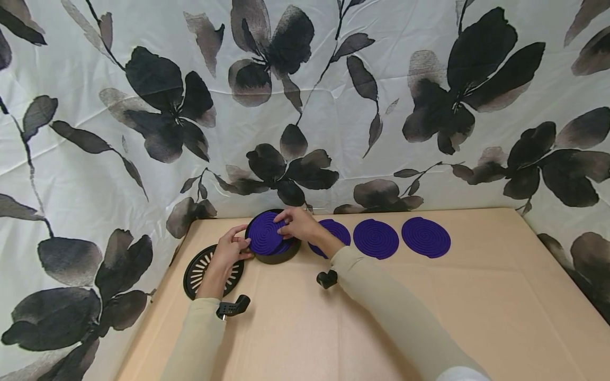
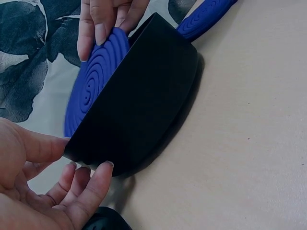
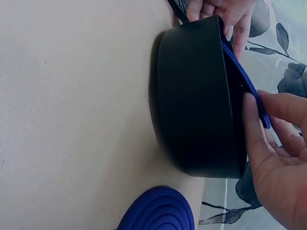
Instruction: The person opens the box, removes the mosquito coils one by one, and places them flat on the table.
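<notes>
Near the tabletop's (image 1: 290,328) far edge, left hand (image 1: 230,248) grips a round black container (image 2: 144,96); right hand (image 1: 299,224) pinches a spiral-ridged purple disc (image 1: 263,236).

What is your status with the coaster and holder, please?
Left hand grips black holder. Right hand pinches tilted blue coaster at its opening. No obstruction visible.

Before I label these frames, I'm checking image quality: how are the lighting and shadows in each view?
Head: bright, soft shadows beside the left sleeve and right sleeve on the table; left wrist: dimmer, the container nearly black, shadow along its base; right wrist: also dim, container wall showing little detail.
</notes>
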Available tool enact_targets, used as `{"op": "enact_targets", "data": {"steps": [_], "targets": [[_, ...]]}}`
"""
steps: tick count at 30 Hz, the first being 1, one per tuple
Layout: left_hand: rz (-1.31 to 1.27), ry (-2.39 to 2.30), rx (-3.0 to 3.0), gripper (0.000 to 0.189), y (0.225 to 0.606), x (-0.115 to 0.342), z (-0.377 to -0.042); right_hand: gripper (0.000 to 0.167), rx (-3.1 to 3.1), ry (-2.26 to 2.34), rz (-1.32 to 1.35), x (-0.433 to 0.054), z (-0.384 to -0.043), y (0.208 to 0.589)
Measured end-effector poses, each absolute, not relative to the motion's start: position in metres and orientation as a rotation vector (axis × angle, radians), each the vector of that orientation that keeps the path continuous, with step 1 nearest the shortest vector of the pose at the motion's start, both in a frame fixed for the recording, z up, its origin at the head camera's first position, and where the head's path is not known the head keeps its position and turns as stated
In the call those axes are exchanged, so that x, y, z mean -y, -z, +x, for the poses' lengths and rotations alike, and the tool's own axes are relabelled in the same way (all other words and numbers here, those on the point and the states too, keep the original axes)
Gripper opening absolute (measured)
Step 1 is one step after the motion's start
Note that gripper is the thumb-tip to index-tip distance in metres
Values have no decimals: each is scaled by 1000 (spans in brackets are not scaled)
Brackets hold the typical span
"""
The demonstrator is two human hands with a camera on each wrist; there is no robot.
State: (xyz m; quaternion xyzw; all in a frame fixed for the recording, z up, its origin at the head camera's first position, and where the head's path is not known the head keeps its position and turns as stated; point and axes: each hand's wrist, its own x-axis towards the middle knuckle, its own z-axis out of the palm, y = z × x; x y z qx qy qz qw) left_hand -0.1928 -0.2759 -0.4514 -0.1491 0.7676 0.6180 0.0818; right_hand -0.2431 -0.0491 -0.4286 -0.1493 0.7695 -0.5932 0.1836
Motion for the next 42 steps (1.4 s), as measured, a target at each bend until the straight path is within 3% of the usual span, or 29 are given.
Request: {"op": "enact_targets", "data": {"steps": [21, 42], "targets": [[-454, -1849, -2280, 53, 452, 275, -194, 33, -2075, 1761, -394, 12, -243, 420], [-457, -1833, -2293, 55, 452, 275, -193, 36, -2076, 1805, -291, -76, -237, 413]]}}
